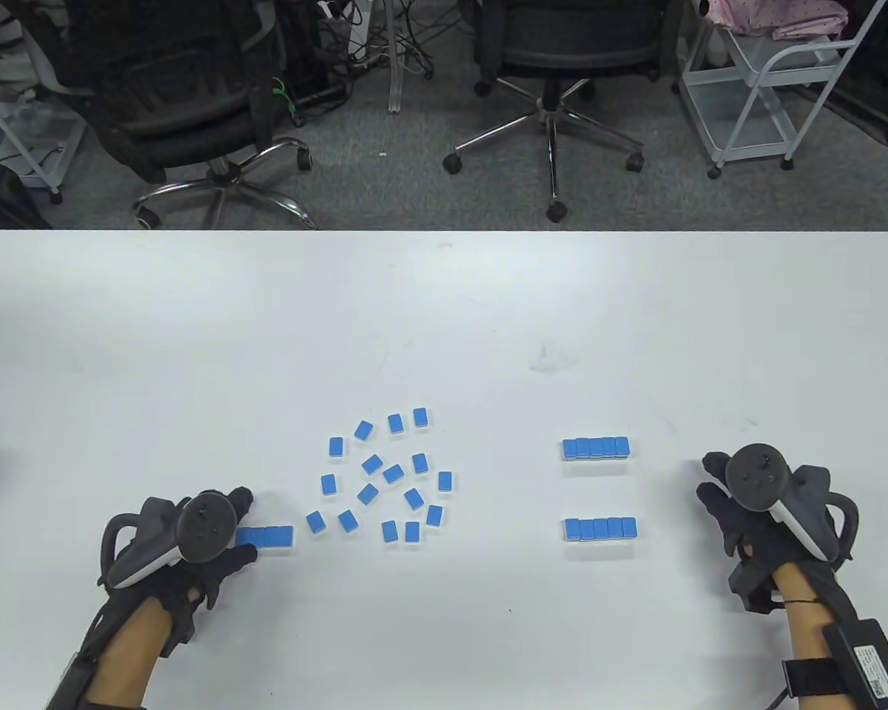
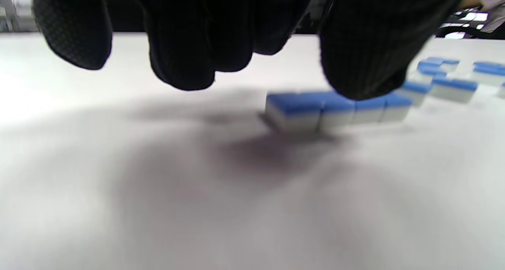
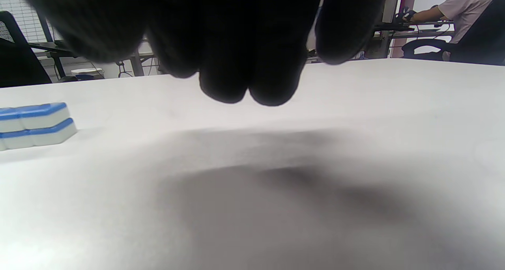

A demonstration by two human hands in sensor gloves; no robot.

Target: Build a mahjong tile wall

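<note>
A short row of blue-backed tiles (image 1: 272, 537) lies at the front left. My left hand (image 1: 246, 526) straddles its left end, one finger beyond it and the thumb on its near side. In the left wrist view the fingers (image 2: 181, 45) hang just above the table beside the row (image 2: 300, 108), and the thumb (image 2: 363, 57) overlaps its top. Several loose tiles (image 1: 393, 473) lie face down in the middle. Two finished rows (image 1: 596, 447) (image 1: 600, 529) lie at the right. My right hand (image 1: 718, 495) rests right of them, holding nothing.
The white table (image 1: 444, 310) ends at a far edge with office chairs (image 1: 555, 44) and a white cart (image 1: 769, 81) on the floor behind it. The right wrist view shows the ends of the tile rows (image 3: 35, 124) at its left edge.
</note>
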